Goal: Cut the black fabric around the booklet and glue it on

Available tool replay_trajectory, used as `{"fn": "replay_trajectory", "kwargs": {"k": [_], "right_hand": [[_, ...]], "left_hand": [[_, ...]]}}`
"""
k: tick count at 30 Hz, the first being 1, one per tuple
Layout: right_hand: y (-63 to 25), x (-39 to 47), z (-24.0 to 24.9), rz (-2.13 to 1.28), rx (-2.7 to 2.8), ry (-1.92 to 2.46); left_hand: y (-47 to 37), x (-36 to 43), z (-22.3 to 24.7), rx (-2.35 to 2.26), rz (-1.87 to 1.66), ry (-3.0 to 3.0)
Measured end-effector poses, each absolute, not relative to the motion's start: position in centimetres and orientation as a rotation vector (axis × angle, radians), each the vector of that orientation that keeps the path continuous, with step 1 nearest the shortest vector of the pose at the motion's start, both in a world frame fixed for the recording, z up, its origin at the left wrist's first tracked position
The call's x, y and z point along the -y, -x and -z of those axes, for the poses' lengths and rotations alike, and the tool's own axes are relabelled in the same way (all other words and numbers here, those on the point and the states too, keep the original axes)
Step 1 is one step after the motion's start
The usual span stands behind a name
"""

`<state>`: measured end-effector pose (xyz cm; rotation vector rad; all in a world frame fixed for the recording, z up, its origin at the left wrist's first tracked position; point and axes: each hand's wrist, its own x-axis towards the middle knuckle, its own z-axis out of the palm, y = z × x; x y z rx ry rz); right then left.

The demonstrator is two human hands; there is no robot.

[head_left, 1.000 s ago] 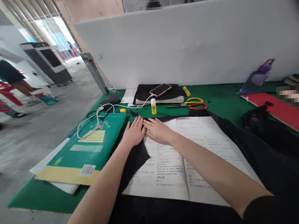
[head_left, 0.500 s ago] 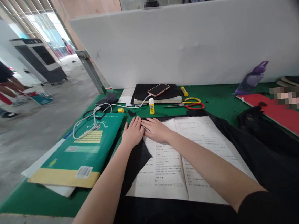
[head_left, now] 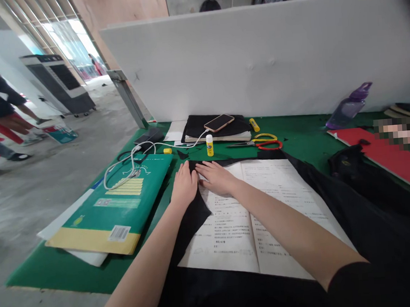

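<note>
An open printed book (head_left: 233, 236) lies flat on black fabric (head_left: 251, 294), with the fabric's upper edge and left flap folded over the pages. My left hand (head_left: 185, 183) rests on the fabric at the book's upper left corner, fingers extended. Beside it, my right hand (head_left: 216, 177) lies flat over the same corner, fingers spread on fabric and page. Just beyond the hands stands a yellow glue stick (head_left: 209, 145) with a white top. Scissors (head_left: 257, 142) with yellow and red handles lie to its right.
Left is a green book (head_left: 109, 203) with a white cable (head_left: 115, 183) on it. A phone (head_left: 219, 122) rests on a black-covered book at the back. A purple bottle (head_left: 350, 106) and red board (head_left: 386, 156) are right. A white partition (head_left: 254, 59) stands behind.
My left hand's fingers have drawn slightly closer together and turned more upright at the corner. My right hand stays nearly in place. The view has shifted slightly.
</note>
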<state>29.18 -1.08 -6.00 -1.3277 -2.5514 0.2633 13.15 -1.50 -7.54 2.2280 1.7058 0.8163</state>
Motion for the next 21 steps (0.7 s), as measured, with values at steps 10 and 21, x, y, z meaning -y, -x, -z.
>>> {"fn": "replay_trajectory", "kwargs": {"k": [10, 21], "right_hand": [[-29.3, 1.5, 5.7, -0.269, 2.545, 1.324], [-29.3, 1.3, 5.9, -0.281, 2.548, 1.329]], "left_hand": [[-10.5, 7.0, 7.5, -1.556, -0.73, -2.512], [-12.1, 12.0, 6.8, -1.56, -0.539, -2.604]]}}
